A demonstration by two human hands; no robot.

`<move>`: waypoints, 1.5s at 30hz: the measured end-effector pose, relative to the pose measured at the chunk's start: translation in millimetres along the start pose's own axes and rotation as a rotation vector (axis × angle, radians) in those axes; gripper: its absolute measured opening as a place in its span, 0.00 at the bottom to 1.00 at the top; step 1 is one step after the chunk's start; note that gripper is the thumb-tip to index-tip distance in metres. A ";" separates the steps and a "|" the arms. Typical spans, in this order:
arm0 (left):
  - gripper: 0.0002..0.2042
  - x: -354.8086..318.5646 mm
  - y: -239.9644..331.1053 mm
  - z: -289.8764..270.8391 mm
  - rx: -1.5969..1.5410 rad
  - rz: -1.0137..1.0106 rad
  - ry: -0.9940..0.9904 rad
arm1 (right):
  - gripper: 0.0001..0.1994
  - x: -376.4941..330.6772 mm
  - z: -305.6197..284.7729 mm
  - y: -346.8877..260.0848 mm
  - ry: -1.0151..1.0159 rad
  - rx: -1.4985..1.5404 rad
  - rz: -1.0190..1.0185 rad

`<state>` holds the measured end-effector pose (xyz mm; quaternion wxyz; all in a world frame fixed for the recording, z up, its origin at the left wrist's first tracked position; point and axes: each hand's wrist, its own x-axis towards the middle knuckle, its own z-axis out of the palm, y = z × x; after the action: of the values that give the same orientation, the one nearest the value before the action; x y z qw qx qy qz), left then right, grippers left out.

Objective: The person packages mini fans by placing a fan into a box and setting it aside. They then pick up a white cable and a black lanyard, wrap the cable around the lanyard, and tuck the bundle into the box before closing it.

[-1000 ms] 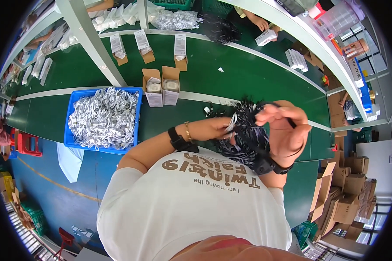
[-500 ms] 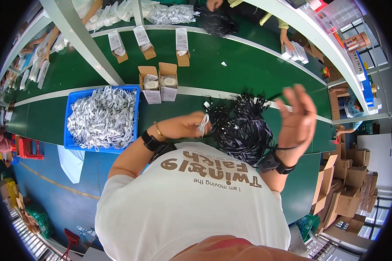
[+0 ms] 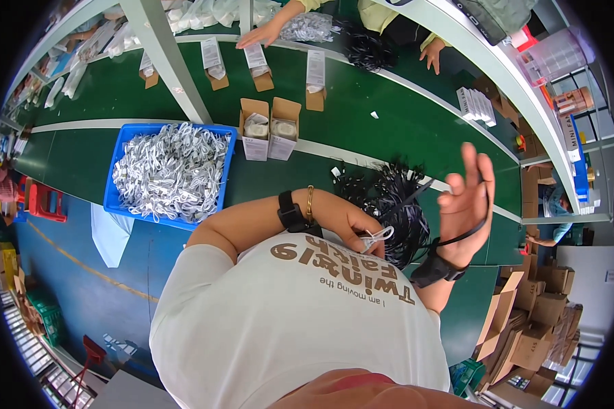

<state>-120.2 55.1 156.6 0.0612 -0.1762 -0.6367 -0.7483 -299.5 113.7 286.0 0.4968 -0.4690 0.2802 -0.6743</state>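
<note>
My left hand (image 3: 358, 228) reaches across close to my shirt, fingers closed on a small looped white cable (image 3: 378, 237). Its fingertips are partly hidden. Beside it on the green table lies a tangled heap of thin black straps (image 3: 406, 228). To the right of the heap my right hand (image 3: 465, 208) is raised, palm up and fingers stretched out. A thin black strap (image 3: 467, 234) runs across its palm and up along the fingers. Left of my arm, a blue bin (image 3: 230, 160) holds a large pile of white bundled cables (image 3: 174, 170).
Two open small boxes (image 3: 269, 146) stand ahead on the table's far edge strip. Several more boxes (image 3: 315, 68) lie on the green belt beyond. A co-worker's hand (image 3: 269, 33) is over one. A metal post (image 3: 167, 61) rises behind the bin. Cartons (image 3: 546, 307) are stacked at right.
My left hand has moved right and nearer my body with the white cable. My right hand has turned palm up. The co-worker's hand has come over a box. The whole view has shifted slightly.
</note>
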 end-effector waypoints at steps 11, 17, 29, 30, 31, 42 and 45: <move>0.15 34.1 4.4 -8.3 0.166 0.053 0.080 | 0.27 16.5 5.8 23.6 -0.084 0.190 0.082; 0.11 -2.5 -7.0 -9.4 -0.079 -0.057 0.120 | 0.26 15.7 -51.4 9.6 0.142 0.225 0.039; 0.09 -55.6 -26.6 -9.0 -0.006 -0.097 0.621 | 0.22 -14.5 -133.3 60.4 0.233 -1.228 0.057; 0.09 -53.3 -26.9 -7.1 -0.005 -0.100 0.630 | 0.21 -9.9 -91.0 62.7 -0.033 -1.201 0.005; 0.09 -46.9 -21.8 -5.7 -0.003 -0.094 0.639 | 0.20 -13.5 -72.2 80.0 -0.257 -1.035 0.047; 0.07 -72.1 -10.1 10.4 -0.377 -0.064 1.008 | 0.12 -21.9 -34.3 92.0 -0.139 -0.265 0.282; 0.08 -68.2 -15.0 16.8 -0.543 -0.020 1.192 | 0.11 -18.7 -30.7 96.2 -0.063 0.108 0.268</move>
<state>-58.3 65.2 121.5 0.3498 0.2654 -0.2838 -0.8524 -287.0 94.8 185.8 0.6154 -0.4209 0.2881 -0.6009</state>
